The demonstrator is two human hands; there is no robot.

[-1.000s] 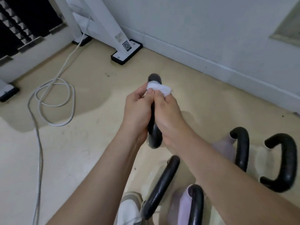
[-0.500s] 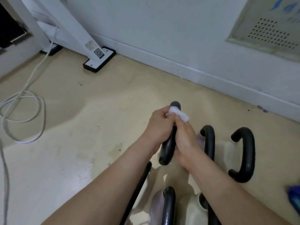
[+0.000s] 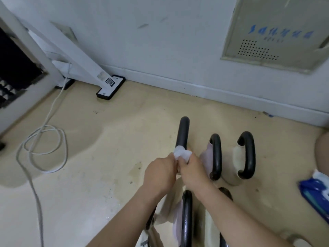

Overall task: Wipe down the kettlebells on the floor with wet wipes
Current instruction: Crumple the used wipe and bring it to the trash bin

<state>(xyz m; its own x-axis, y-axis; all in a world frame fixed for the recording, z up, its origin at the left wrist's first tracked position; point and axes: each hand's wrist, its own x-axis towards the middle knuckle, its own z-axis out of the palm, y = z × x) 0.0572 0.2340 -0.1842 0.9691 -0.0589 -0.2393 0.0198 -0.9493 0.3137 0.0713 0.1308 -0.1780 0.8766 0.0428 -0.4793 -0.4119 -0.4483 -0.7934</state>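
Note:
Several kettlebells with pale bodies and black handles stand on the beige floor. The black handle (image 3: 183, 132) of one kettlebell rises between my hands. A white wet wipe (image 3: 182, 154) is bunched around the handle's lower part. My left hand (image 3: 161, 172) and my right hand (image 3: 193, 171) press together around the wipe and the handle. Two more kettlebells stand to the right, a lilac one (image 3: 214, 156) and a cream one (image 3: 246, 155). Others (image 3: 186, 218) lie under my forearms, partly hidden.
A blue wet-wipe pack (image 3: 315, 190) lies at the right edge. A coiled white cable (image 3: 46, 148) trails across the floor on the left. A white machine leg with a black foot (image 3: 110, 87) stands by the wall. A vented panel (image 3: 274, 32) is set in the wall.
The wipe and both hands have slid down the handle from its top to its lower part, leaving the top bare. The view has shifted, so the wipe pack now shows more.

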